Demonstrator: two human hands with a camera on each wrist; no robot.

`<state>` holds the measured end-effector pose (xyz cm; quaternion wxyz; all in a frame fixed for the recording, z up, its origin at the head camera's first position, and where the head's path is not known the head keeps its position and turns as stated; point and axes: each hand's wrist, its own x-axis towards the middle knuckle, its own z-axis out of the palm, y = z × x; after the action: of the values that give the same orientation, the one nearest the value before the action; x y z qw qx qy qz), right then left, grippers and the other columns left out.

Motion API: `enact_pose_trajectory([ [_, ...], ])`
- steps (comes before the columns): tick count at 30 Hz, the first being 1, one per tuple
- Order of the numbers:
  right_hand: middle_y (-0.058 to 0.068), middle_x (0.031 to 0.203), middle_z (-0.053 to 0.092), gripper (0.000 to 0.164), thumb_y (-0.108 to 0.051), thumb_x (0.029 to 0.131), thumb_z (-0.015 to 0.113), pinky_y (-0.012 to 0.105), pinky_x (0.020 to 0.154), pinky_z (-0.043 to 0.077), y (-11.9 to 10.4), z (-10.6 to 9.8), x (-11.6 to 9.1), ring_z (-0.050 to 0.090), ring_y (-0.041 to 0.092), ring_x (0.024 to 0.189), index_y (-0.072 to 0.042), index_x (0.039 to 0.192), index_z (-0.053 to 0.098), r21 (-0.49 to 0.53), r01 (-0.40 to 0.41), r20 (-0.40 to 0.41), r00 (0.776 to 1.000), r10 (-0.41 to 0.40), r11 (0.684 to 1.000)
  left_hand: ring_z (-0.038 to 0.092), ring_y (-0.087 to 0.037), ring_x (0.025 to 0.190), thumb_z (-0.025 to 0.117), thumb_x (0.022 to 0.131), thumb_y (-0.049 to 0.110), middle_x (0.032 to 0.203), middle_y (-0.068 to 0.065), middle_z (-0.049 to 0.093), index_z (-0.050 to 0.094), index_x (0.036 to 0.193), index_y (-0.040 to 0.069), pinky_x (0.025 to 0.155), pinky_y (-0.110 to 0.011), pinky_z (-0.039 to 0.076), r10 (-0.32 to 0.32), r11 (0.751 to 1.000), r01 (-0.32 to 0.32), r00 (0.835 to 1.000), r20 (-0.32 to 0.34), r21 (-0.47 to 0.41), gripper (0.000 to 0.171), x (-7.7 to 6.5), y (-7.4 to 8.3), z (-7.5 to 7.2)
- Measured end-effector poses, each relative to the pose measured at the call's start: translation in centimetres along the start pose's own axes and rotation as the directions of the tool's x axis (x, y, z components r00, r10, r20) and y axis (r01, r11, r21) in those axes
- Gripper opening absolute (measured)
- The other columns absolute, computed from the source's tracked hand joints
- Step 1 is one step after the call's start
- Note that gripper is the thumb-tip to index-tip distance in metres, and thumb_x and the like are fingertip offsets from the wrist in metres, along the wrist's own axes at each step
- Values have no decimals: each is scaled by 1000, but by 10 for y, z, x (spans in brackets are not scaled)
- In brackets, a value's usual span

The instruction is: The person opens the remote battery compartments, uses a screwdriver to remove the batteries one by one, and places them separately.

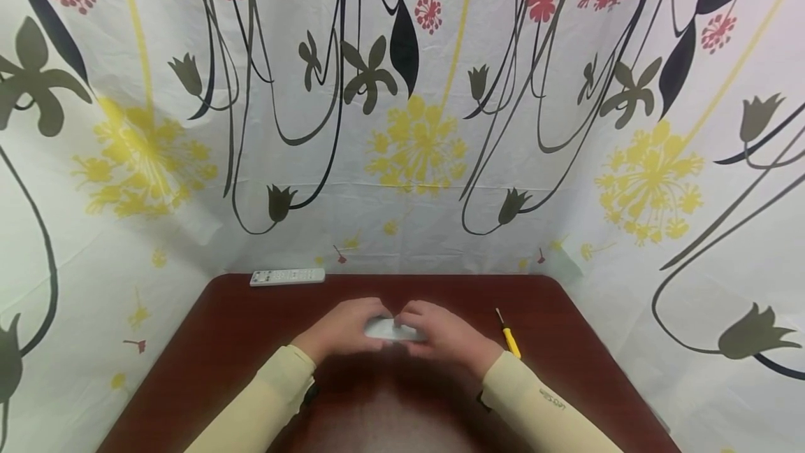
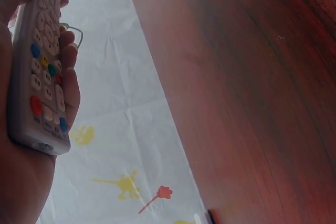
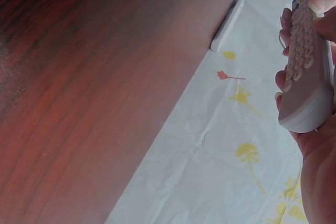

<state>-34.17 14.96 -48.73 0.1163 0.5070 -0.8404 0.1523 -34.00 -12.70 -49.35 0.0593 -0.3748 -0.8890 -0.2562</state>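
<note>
Both hands hold one pale remote control (image 1: 395,329) between them, in front of the body over the table. My left hand (image 1: 346,327) grips one end; in the left wrist view its thumb lies on the button side of the remote control (image 2: 42,77), with fingers curled behind. Red, blue, yellow and green buttons show there among white ones. My right hand (image 1: 448,333) grips the other end, and in the right wrist view its thumb is over the buttons of the remote control (image 3: 307,72). Rows of pale buttons run towards that rounded end.
A second white remote control (image 1: 287,277) lies at the back left edge of the dark red wooden table (image 1: 251,320). A screwdriver (image 1: 511,340) with a yellow handle lies right of the right hand. Flower-patterned sheeting (image 1: 402,229) surrounds the table's back and sides.
</note>
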Motion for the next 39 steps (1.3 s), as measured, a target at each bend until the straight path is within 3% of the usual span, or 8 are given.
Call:
enact_pose_trajectory([
  [11,-8,122,61,46,-28,95,88,27,89,55,-2,-2,3,58,11,106,-31,136,68,-29,-27,75,997,29,999,62,-6,105,89,91,50,121,20,69,73,127,35,93,-34,55,-35,999,35,999,18,-28,42,-4,2,0],
  [24,-9,113,58,41,-27,91,90,24,82,52,-9,-8,7,56,10,98,-31,125,68,-29,-17,115,993,21,999,62,-6,103,89,90,54,118,21,68,72,126,36,92,-34,56,-60,998,61,997,40,-26,44,-5,6,0],
  [39,-8,114,59,41,-27,92,90,25,81,53,-10,-11,10,57,10,98,-30,126,67,-44,-45,141,989,51,998,62,-6,102,88,91,54,116,20,68,72,125,35,91,-33,56,-33,999,34,999,22,-21,42,-4,3,1],
])
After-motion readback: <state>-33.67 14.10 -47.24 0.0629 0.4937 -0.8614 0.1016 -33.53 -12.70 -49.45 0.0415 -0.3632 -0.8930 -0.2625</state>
